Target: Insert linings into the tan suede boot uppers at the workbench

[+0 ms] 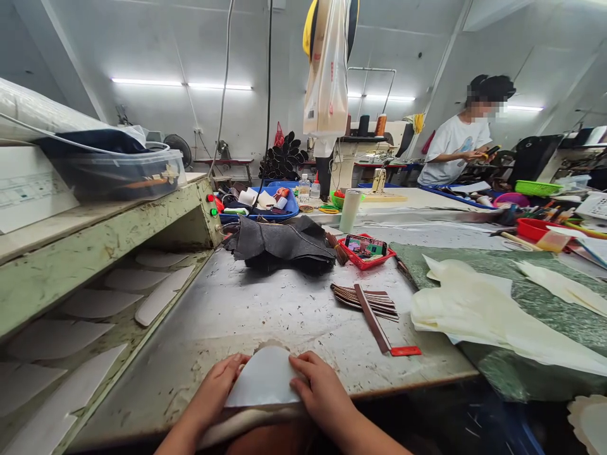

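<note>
Curved white panel at the scuffed worktop's near edge, between your left hand and right hand.
Left fingers close on its nine-o'clock side, right thumb and fingers clamp three o'clock; even, light pressure should keep it from buckling. From the panel, the green-painted housing walls off ten o'clock, open surface runs toward twelve until the dark grey pile, brown strips occupy two, and the worktop edge continues rightward at three.
</note>
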The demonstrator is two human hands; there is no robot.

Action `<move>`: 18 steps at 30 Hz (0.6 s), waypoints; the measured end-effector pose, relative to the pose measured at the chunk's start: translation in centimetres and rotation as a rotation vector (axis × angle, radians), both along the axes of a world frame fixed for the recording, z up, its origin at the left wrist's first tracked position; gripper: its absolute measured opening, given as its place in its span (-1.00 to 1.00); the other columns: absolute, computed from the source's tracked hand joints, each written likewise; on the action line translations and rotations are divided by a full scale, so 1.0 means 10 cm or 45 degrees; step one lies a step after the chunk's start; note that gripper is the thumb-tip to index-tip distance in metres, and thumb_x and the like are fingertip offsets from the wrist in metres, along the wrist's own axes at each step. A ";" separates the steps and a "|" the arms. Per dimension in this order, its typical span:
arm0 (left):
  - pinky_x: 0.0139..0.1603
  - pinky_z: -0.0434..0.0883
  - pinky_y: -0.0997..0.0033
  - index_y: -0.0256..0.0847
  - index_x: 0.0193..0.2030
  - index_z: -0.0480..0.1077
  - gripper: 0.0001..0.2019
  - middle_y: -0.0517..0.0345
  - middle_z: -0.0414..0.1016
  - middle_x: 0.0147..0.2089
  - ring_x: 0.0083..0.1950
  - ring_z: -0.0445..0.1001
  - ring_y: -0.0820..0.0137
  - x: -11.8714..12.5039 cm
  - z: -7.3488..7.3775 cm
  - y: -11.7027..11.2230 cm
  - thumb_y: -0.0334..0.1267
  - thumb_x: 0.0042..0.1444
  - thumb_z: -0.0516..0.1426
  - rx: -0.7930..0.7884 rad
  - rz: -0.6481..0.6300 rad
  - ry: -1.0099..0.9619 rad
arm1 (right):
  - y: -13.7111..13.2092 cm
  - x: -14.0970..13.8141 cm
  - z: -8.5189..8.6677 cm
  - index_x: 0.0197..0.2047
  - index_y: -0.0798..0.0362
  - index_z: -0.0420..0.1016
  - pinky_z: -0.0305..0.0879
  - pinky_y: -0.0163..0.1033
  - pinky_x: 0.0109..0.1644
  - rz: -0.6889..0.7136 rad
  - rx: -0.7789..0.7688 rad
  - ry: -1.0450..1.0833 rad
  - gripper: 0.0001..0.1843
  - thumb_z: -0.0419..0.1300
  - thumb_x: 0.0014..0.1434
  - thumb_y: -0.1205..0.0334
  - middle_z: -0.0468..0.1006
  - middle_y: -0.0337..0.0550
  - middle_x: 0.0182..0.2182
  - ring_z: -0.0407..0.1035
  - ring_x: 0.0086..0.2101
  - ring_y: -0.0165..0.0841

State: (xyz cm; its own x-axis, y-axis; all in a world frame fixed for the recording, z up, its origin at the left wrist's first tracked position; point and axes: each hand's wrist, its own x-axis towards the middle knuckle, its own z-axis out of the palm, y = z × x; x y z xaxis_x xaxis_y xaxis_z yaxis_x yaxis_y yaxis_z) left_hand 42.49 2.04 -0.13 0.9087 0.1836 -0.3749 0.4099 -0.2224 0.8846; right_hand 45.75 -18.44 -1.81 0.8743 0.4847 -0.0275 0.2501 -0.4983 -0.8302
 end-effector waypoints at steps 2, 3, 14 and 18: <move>-0.43 0.29 0.40 -0.24 -0.11 0.36 -0.42 0.15 0.44 -0.45 -0.42 0.37 0.31 0.00 -0.09 0.03 0.16 -0.17 0.02 -0.013 -0.027 -0.015 | 0.01 0.01 0.01 -0.02 0.09 0.44 0.21 -0.28 -0.03 0.014 -0.032 -0.013 -0.59 0.09 0.02 0.39 0.43 -0.04 -0.17 0.33 -0.15 -0.28; -0.48 0.26 0.42 -0.24 -0.03 0.31 -0.40 0.19 0.40 -0.49 -0.48 0.34 0.33 -0.01 -0.12 0.04 0.10 -0.18 0.05 0.046 -0.057 -0.037 | 0.01 0.02 0.01 -0.03 0.07 0.44 0.22 -0.28 -0.05 0.022 -0.052 -0.025 -0.60 0.09 0.02 0.39 0.43 -0.05 -0.17 0.33 -0.16 -0.28; -0.15 0.35 0.09 -0.01 0.10 0.29 -0.52 -0.09 0.41 -0.06 -0.11 0.42 0.10 -0.09 0.09 -0.24 -0.37 0.07 -0.15 1.416 -0.523 0.014 | 0.11 0.02 0.13 -0.03 -0.06 0.38 0.22 -0.21 -0.24 0.104 -0.532 -0.110 -0.64 0.11 0.06 0.26 0.36 -0.06 -0.10 0.40 -0.28 -0.23; 0.16 0.17 0.02 -0.08 0.12 0.27 -0.55 -0.05 0.21 0.21 0.22 0.14 0.08 -0.19 0.00 -0.35 -0.41 0.10 -0.11 1.484 -0.705 -0.181 | 0.03 0.12 0.07 -0.11 0.07 0.37 0.22 -0.15 -0.26 0.034 -0.598 -0.149 -0.62 0.22 -0.02 0.15 0.41 0.00 -0.18 0.38 -0.28 -0.14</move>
State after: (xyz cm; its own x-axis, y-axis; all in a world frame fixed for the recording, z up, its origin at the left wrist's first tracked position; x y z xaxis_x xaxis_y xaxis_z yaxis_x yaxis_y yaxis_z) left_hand 40.55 -1.45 -0.09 0.9866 -0.0764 -0.1444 -0.0646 -0.9943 0.0843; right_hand 46.93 -18.12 -1.14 0.8720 0.4657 -0.1509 0.3464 -0.8047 -0.4821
